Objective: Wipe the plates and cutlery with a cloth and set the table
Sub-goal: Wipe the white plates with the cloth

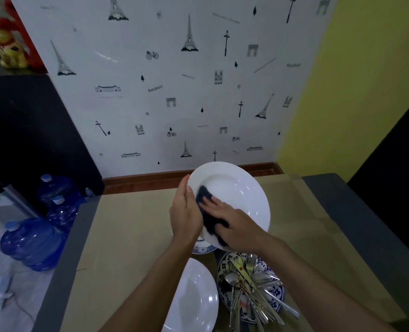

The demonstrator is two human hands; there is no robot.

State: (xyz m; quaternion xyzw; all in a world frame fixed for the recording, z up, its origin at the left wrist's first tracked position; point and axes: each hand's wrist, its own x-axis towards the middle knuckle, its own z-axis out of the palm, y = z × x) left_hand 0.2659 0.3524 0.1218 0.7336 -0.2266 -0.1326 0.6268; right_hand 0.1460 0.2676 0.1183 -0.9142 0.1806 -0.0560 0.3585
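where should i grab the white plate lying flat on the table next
Take the flat white plate by its raised rim on the left edge, thumb on top, fingers under. Its right edge sits close beside the patterned plate piled with cutlery, so the left side is likely freer.

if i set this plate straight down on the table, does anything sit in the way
Yes. A patterned plate lies right below the lower edge of the held plate, with the cutlery plate beside it. The table to the left looks free.
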